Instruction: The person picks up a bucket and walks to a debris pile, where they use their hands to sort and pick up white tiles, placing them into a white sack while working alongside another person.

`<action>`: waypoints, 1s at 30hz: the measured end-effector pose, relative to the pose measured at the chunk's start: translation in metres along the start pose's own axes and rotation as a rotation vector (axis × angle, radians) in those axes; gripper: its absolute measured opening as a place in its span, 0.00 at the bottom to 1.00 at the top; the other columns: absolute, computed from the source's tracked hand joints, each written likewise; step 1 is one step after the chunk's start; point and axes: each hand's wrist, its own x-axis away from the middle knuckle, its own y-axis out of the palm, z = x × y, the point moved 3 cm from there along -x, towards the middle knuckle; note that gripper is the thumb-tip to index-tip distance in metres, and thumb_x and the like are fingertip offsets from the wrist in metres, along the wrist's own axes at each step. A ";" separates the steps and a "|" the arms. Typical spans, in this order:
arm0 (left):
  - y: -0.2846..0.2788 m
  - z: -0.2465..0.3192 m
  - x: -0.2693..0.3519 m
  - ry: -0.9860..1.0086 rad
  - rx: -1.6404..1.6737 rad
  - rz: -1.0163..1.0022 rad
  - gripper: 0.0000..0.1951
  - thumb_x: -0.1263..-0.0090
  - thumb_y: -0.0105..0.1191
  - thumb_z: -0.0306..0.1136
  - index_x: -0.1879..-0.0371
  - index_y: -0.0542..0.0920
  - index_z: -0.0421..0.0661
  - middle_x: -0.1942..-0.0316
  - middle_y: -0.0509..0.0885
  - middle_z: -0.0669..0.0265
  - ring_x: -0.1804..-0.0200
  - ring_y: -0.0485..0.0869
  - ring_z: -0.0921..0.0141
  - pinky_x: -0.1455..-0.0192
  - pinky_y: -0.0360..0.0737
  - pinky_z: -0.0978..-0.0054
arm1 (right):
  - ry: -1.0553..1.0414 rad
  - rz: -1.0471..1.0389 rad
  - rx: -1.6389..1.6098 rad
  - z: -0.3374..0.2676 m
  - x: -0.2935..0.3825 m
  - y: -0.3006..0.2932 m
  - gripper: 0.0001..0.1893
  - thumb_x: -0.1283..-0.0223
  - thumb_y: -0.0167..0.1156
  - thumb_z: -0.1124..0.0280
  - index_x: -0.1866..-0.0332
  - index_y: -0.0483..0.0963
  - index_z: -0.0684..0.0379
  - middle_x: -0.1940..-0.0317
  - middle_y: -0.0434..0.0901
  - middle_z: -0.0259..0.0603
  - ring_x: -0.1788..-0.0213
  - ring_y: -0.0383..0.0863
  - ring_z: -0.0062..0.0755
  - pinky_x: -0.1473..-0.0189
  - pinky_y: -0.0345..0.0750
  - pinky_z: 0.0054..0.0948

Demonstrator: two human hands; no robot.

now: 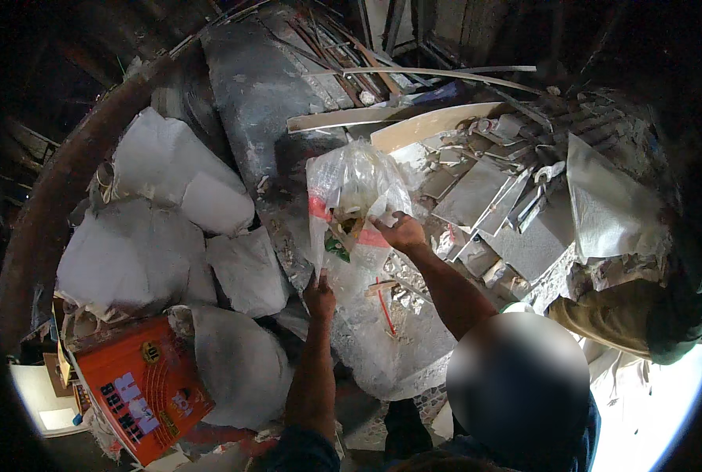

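Note:
A clear plastic bag (357,171) with red bands hangs mouth-open in front of me, with mixed scraps and a green wrapper (337,249) visible in its opening. At its lower left edge, my left hand (320,296) pinches the plastic. My right hand (401,232) grips the right side of the rim, thumb and fingers on the plastic. Below and between my arms lies a large translucent sack (380,354), with white fragments, a small wood piece (380,288) and a red strip (386,312) on or in it.
Full white sacks (132,253) and an orange printed sack (144,389) stand at left. Broken tiles and boards (475,194) pile up at right, beside another white sack (611,206). Long strips (433,72) lie behind. A co-worker's green sleeve (681,318) shows at far right.

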 end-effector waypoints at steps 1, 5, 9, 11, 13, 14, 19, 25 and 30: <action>0.001 0.002 0.003 0.008 0.007 -0.004 0.16 0.30 0.45 0.36 0.52 0.77 0.37 0.61 0.81 0.45 0.57 0.80 0.48 0.56 0.76 0.63 | 0.004 0.010 0.000 0.001 0.002 -0.002 0.43 0.51 0.53 0.33 0.44 0.70 0.66 0.58 0.80 0.57 0.50 0.79 0.46 0.47 0.73 0.37; 0.005 -0.005 0.022 -0.149 0.048 -0.024 0.17 0.30 0.45 0.36 0.52 0.76 0.36 0.58 0.80 0.44 0.55 0.80 0.50 0.54 0.76 0.62 | -0.024 0.083 -0.072 -0.022 0.007 -0.008 0.38 0.49 0.50 0.34 0.53 0.76 0.65 0.62 0.80 0.57 0.54 0.79 0.53 0.51 0.74 0.41; 0.023 0.006 0.051 -0.150 0.221 0.021 0.16 0.30 0.44 0.35 0.52 0.76 0.36 0.58 0.81 0.46 0.56 0.81 0.52 0.54 0.76 0.63 | -0.040 0.244 -0.071 0.034 -0.013 0.010 0.28 0.45 0.51 0.43 0.66 0.78 0.63 0.69 0.80 0.55 0.63 0.80 0.56 0.59 0.76 0.45; 0.014 -0.013 0.072 -0.195 0.175 0.067 0.17 0.30 0.44 0.35 0.52 0.76 0.35 0.59 0.81 0.46 0.57 0.81 0.52 0.55 0.76 0.63 | -0.281 0.377 0.023 0.019 0.020 0.019 0.20 0.40 0.49 0.54 0.71 0.77 0.61 0.74 0.79 0.55 0.69 0.79 0.57 0.65 0.74 0.49; 0.005 -0.018 0.089 -0.256 0.138 0.103 0.17 0.30 0.44 0.35 0.52 0.76 0.34 0.59 0.81 0.46 0.58 0.81 0.52 0.55 0.76 0.64 | -0.289 0.208 0.015 0.022 0.062 0.019 0.21 0.38 0.47 0.54 0.74 0.75 0.62 0.75 0.77 0.56 0.70 0.78 0.58 0.67 0.72 0.51; 0.003 -0.014 0.097 -0.318 0.186 0.077 0.17 0.30 0.44 0.36 0.54 0.76 0.34 0.61 0.81 0.45 0.60 0.81 0.52 0.56 0.76 0.64 | -0.377 0.255 -0.048 0.037 0.071 0.022 0.19 0.38 0.49 0.57 0.76 0.73 0.62 0.77 0.76 0.56 0.71 0.77 0.58 0.68 0.72 0.50; -0.015 0.038 0.122 -0.424 0.486 0.071 0.19 0.30 0.45 0.41 0.59 0.76 0.32 0.67 0.80 0.45 0.65 0.79 0.53 0.59 0.75 0.62 | -0.328 0.221 -0.148 0.030 0.146 -0.034 0.11 0.42 0.55 0.66 0.75 0.71 0.63 0.78 0.75 0.54 0.72 0.75 0.59 0.69 0.71 0.48; -0.050 0.023 0.140 -0.447 0.008 -0.126 0.26 0.31 0.45 0.50 0.57 0.74 0.31 0.68 0.79 0.47 0.64 0.78 0.51 0.57 0.74 0.62 | -0.449 0.126 -0.103 0.027 0.155 -0.026 0.10 0.43 0.56 0.65 0.71 0.73 0.61 0.75 0.76 0.53 0.68 0.77 0.57 0.68 0.73 0.44; -0.060 0.017 0.090 -0.344 -0.125 -0.158 0.28 0.32 0.45 0.53 0.55 0.75 0.32 0.61 0.80 0.45 0.60 0.78 0.49 0.53 0.74 0.59 | -0.508 0.108 0.023 0.024 0.148 -0.012 0.12 0.42 0.54 0.61 0.71 0.74 0.60 0.74 0.77 0.49 0.69 0.78 0.52 0.68 0.75 0.44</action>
